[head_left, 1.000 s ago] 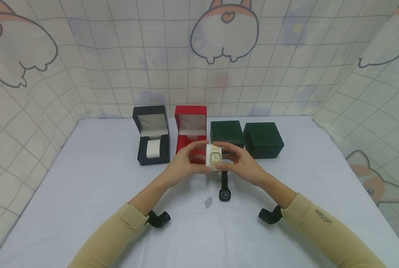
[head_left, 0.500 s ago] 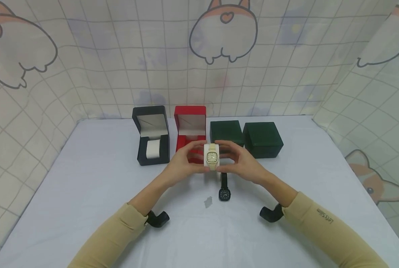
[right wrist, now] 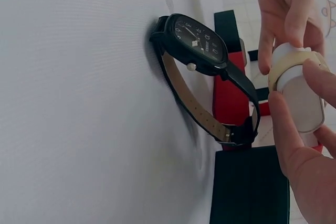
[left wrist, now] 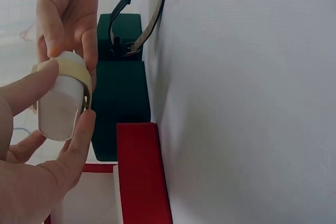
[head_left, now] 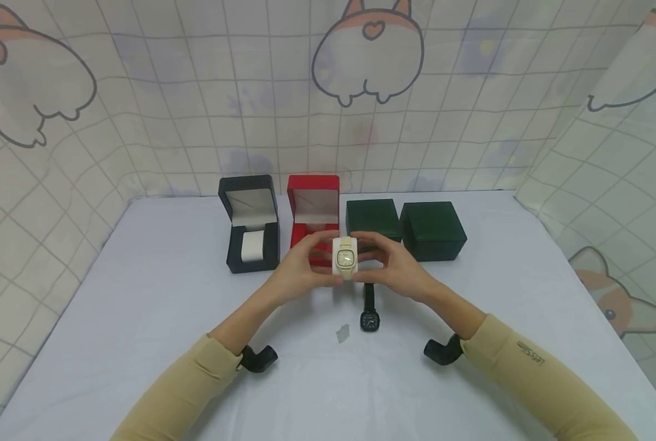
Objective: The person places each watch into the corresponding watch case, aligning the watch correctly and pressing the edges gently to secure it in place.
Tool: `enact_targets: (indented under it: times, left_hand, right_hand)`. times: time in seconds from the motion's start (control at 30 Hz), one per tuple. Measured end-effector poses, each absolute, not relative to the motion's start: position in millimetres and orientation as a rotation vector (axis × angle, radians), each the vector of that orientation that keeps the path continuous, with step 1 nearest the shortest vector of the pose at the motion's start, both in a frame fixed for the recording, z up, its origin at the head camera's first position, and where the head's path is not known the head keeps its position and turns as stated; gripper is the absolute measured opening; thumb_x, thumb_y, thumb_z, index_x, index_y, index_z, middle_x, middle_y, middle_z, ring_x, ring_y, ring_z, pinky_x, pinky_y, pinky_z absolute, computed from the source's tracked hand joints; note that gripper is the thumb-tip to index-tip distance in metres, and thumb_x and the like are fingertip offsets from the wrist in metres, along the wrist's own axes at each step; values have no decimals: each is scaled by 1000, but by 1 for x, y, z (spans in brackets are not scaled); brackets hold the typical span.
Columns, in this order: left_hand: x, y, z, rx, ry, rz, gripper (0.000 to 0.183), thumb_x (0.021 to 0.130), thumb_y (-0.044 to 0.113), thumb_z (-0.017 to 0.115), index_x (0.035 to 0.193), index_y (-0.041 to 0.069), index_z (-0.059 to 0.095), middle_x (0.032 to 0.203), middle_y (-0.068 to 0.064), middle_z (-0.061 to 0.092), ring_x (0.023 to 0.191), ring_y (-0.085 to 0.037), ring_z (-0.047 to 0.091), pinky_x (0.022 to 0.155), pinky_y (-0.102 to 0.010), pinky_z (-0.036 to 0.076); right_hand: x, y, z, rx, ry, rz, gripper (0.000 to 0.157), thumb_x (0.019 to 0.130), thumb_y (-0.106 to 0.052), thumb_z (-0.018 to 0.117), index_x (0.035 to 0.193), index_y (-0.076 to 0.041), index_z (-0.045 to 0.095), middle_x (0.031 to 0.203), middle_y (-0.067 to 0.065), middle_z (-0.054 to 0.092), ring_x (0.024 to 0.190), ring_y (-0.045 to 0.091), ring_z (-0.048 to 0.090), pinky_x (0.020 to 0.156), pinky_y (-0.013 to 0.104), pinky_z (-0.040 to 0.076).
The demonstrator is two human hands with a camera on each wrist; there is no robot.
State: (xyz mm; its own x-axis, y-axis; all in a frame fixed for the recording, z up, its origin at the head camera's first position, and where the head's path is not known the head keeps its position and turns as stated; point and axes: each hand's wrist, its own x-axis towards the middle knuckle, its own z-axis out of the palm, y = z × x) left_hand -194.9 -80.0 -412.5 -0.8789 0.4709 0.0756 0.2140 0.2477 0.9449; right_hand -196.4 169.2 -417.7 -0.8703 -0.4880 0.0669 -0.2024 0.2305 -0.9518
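Note:
A cream-strapped watch [head_left: 346,258] with a squarish dial is wrapped round a white cushion [left wrist: 60,107], raised in front of the red box [head_left: 313,182]. My left hand [head_left: 300,267] pinches one end of the cushion between thumb and fingers. At the other end, my right hand [head_left: 395,267] grips it the same way. The dial faces up towards the head camera. Below the right hand lies a black watch [right wrist: 194,40] on the white tablecloth, its strap buckled into a loop. The red box stands open, its inside partly hidden by the left hand.
Left of the red box, a black box [head_left: 245,182] stands open with a white cushion [head_left: 252,246] inside. Two closed green boxes, one nearer [head_left: 373,215] and one further right [head_left: 433,226], line up beside it. A grey patch [head_left: 342,333] marks the cloth.
Both hands have shifted the cream watch and its cushion slightly left, and the dial has turned to sit straighter. The boxes and the black watch stay where they were.

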Motion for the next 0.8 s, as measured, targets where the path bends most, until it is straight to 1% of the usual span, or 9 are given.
enact_targets:
  times: [0.07,0.2,0.43,0.67,0.8]
  left_hand:
    - [-195,-80,-411,670,2325,1664,83,80,4,88,151,15,47,140,-5,49,121,-27,56,92,-34,57]
    - [-196,-81,-410,693,2382,1626,83,79,4,89,150,11,47,140,-6,49,122,-27,56,93,-33,56]
    - [-198,-84,-409,665,2394,1603,83,79,3,89,150,9,47,137,-6,51,122,-26,57,92,-32,57]
    - [-200,-89,-406,641,2409,1562,82,79,7,90,150,12,48,135,-6,53,122,-28,57,91,-33,58]
    - [-203,-93,-405,627,2452,1515,81,79,11,91,149,14,50,134,-5,56,121,-27,57,90,-34,58]
  right_hand:
    - [-197,168,-418,-636,2266,-1683,76,88,-9,83,153,-14,44,144,7,51,122,28,60,95,37,56]
    - [-198,166,-418,-635,2268,-1680,77,88,-8,82,154,-13,43,145,9,51,122,29,59,96,38,55]
    - [-199,161,-416,-626,2254,-1691,77,89,-7,82,154,-12,42,146,11,50,123,30,59,97,39,55]
    - [-200,158,-415,-599,2260,-1682,77,88,-7,82,154,-12,42,147,10,49,124,29,59,98,40,55]
    - [-200,157,-414,-609,2250,-1679,77,89,-7,81,155,-10,40,148,11,49,127,30,58,98,40,54]
